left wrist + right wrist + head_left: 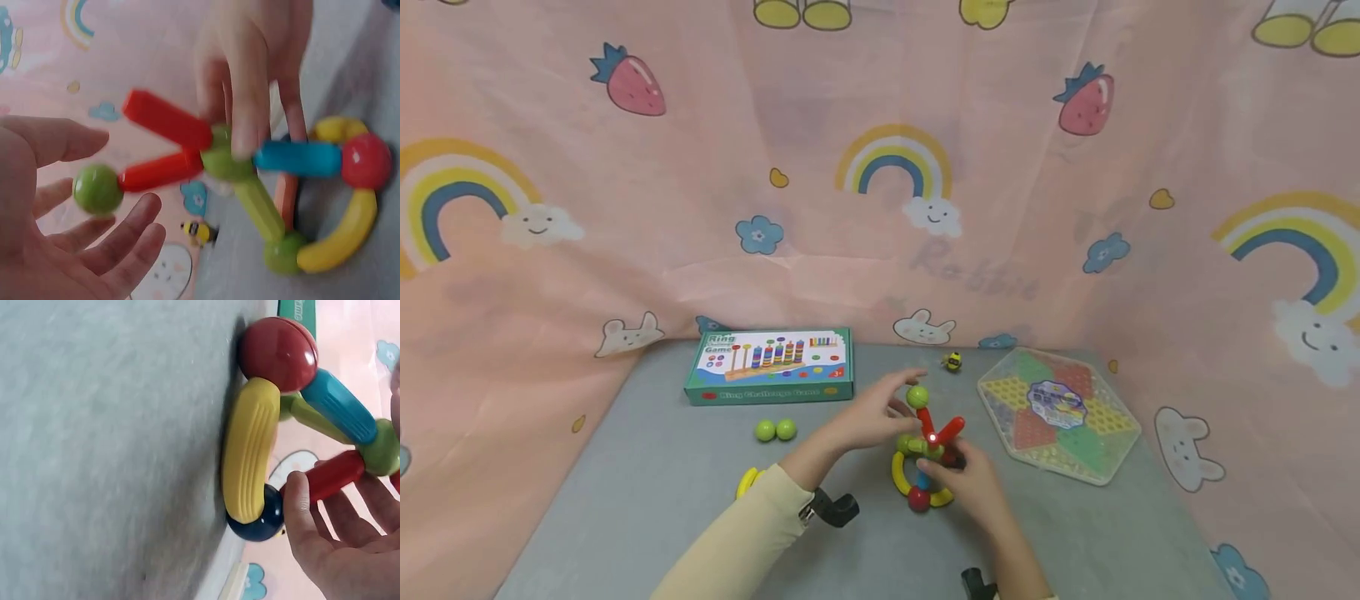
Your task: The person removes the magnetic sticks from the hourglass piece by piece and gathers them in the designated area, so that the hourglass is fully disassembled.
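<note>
Left of your grip, the grey tabletop (662,500) bears a green printed cardboard box (769,396) and two glossy green balls (765,430). Your left hand (868,417) is spread about the green end ball (917,397) of a multicoloured plastic-looking rod-and-ball model (917,447); between your hands its long axis stands roughly upright, one red rod (927,421) pointing up and slightly left, another up-right, while your right hand (973,483) pinches its middle. Rightward lies a clear hexagonal board (1037,442), with a pink printed fabric curtain (880,275) behind.
</note>
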### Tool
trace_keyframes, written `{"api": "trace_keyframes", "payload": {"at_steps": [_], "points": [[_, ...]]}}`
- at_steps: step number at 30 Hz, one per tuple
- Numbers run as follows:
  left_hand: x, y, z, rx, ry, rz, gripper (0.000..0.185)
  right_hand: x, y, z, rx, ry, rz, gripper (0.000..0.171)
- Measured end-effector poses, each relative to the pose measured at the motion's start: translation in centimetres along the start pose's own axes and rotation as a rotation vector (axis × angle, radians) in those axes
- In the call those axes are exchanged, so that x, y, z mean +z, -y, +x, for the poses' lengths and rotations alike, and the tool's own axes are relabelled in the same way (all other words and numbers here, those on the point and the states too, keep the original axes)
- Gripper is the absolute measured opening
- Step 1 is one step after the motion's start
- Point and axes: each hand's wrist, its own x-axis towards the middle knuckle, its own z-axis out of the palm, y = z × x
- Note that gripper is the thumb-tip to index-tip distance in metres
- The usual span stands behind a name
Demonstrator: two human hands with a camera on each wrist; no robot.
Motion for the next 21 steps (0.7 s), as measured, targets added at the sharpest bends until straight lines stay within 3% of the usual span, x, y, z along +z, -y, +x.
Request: {"api": "trace_keyframes", "payload": {"at_steps": [3,9,14,21], "points": [[0.36,-0.54,0.66,-0.012,0.009,0.008,0.06,0.32,0.11,0.24,-0.003,-0.011,-0.022,0.043],[0.8,-0.71,0.64,-0.115,-0.108,-0.016,0.033,0.24,0.26,0.61,0.017,0.033,-0.032,0.039],[0.79,-0.32,0.36,-0.163,-0.134,-0.075,0.024,0.02,0.3,0.78,0.024,0.06,-0.032,0.035],[0.97,0.12,0.15,-0.227,-0.161,-0.241,0.024,-0.04,0.37,0.96,0.025,0.069,-0.064,0.034]]}}
